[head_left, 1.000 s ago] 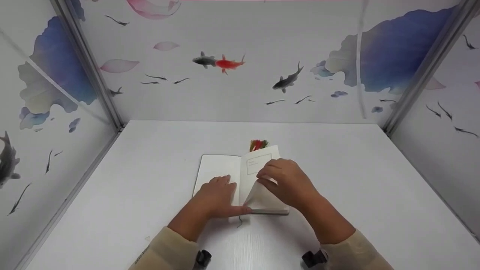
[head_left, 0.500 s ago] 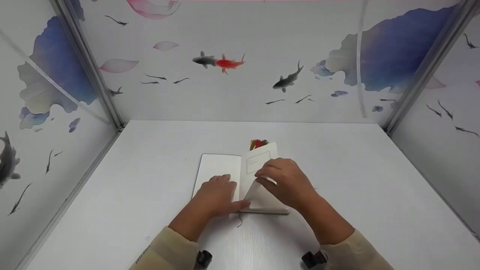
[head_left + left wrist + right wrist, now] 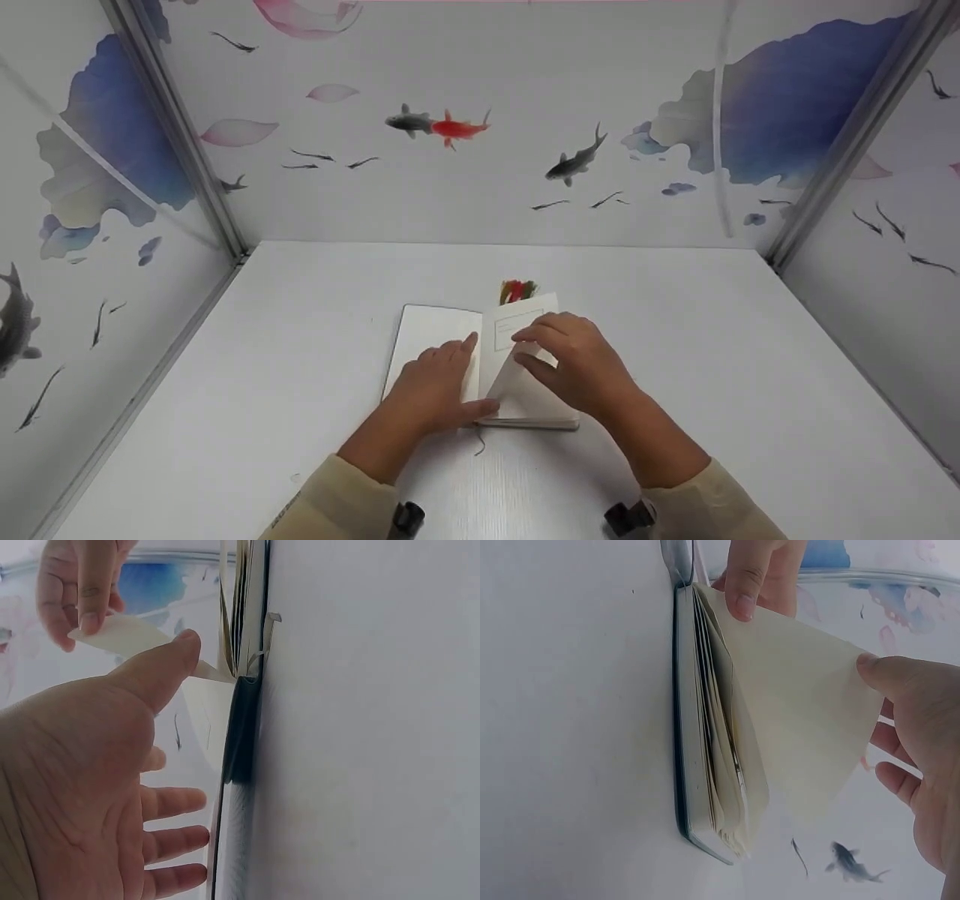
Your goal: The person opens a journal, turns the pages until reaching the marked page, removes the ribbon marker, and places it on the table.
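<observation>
An open notebook [image 3: 435, 326] with cream pages and a dark cover lies on the white table. On its right side, my right hand [image 3: 581, 364] pinches the outer edge of a lifted page [image 3: 802, 682] between thumb and fingers. The page slants up from the spine, and a sheet with a printed box [image 3: 514, 326] shows at the top. My left hand [image 3: 431, 390] rests over the left page, fingers extended. Its thumb reaches across the spine to the foot of the lifted page. Several page edges [image 3: 712, 720] fan apart beneath it in the right wrist view.
A red, green and tan tassel [image 3: 517, 291] sticks out past the notebook's top edge. A thin ribbon [image 3: 480, 442] trails from the bottom of the spine. White panels with painted fish [image 3: 574, 157] stand around the table [image 3: 712, 337] at the back and sides.
My left thumb has moved up from the notebook's lower edge onto the page's foot, and the left index finger now stretches further up the left page. The right hand keeps its place, holding the page.
</observation>
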Demonstrator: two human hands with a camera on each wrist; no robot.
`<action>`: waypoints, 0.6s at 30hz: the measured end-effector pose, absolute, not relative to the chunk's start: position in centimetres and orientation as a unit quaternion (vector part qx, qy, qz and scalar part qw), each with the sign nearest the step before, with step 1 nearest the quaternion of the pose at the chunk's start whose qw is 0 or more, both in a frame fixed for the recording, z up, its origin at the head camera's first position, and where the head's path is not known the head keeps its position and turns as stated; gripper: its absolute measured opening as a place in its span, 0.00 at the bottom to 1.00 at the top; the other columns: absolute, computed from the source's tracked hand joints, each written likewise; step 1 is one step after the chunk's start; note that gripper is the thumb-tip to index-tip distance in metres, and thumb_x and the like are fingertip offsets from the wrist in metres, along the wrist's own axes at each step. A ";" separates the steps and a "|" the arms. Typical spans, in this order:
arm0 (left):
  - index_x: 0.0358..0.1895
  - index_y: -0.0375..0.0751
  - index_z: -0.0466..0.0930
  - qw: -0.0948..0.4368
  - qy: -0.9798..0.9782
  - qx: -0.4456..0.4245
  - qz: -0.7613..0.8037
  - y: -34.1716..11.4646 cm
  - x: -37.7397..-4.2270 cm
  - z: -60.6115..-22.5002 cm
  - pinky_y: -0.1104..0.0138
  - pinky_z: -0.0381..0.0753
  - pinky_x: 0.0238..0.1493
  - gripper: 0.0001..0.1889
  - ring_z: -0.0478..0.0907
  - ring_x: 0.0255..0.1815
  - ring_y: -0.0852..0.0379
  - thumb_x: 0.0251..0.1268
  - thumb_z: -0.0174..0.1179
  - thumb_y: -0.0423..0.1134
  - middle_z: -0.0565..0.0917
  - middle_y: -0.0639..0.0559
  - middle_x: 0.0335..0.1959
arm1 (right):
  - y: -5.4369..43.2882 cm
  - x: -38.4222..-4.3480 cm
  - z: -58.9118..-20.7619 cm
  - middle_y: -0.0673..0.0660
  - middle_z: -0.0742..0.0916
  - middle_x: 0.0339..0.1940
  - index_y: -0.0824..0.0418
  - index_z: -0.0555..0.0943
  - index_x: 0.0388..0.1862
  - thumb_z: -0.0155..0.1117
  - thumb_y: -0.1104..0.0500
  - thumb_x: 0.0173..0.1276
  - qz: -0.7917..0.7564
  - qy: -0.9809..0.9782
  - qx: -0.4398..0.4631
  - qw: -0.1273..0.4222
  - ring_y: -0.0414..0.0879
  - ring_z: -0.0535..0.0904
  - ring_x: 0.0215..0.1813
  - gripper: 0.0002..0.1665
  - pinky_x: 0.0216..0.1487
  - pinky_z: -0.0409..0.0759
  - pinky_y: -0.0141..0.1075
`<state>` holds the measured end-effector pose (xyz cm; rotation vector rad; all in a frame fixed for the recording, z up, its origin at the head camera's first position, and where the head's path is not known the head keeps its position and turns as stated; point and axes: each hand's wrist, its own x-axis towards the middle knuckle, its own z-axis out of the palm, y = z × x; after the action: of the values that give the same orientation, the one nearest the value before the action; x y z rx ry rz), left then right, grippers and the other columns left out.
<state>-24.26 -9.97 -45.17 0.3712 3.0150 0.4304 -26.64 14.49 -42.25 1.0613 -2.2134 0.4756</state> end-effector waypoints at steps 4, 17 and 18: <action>0.90 0.54 0.45 0.005 0.982 0.115 0.153 -9.9 -24.4 -45.2 0.41 0.72 0.78 0.62 0.66 0.84 0.39 0.60 0.70 0.73 0.61 0.46 0.88 | 14.6 -26.7 -42.3 0.48 0.91 0.47 0.49 0.88 0.55 0.84 0.56 0.64 0.185 -0.848 0.395 0.301 0.45 0.88 0.49 0.21 0.52 0.88 0.42; 0.90 0.55 0.35 -0.069 0.983 0.110 0.131 -10.1 -24.4 -44.8 0.39 0.63 0.84 0.67 0.48 0.90 0.38 0.58 0.73 0.70 0.42 0.46 0.91 | 14.9 -26.8 -42.4 0.50 0.85 0.71 0.46 0.83 0.66 0.84 0.50 0.64 0.186 -0.887 0.357 0.228 0.49 0.83 0.72 0.31 0.70 0.84 0.46; 0.90 0.55 0.34 -0.071 0.983 0.109 0.127 -10.2 -24.4 -44.7 0.39 0.62 0.84 0.68 0.47 0.91 0.38 0.57 0.74 0.70 0.40 0.47 0.92 | 15.0 -26.9 -42.5 0.50 0.84 0.73 0.46 0.83 0.66 0.84 0.50 0.64 0.187 -0.888 0.354 0.226 0.49 0.82 0.73 0.32 0.70 0.84 0.47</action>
<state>-24.43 -10.16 -44.73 0.3595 3.2366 0.4171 -26.87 15.01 -42.47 0.9757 -2.4493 0.5168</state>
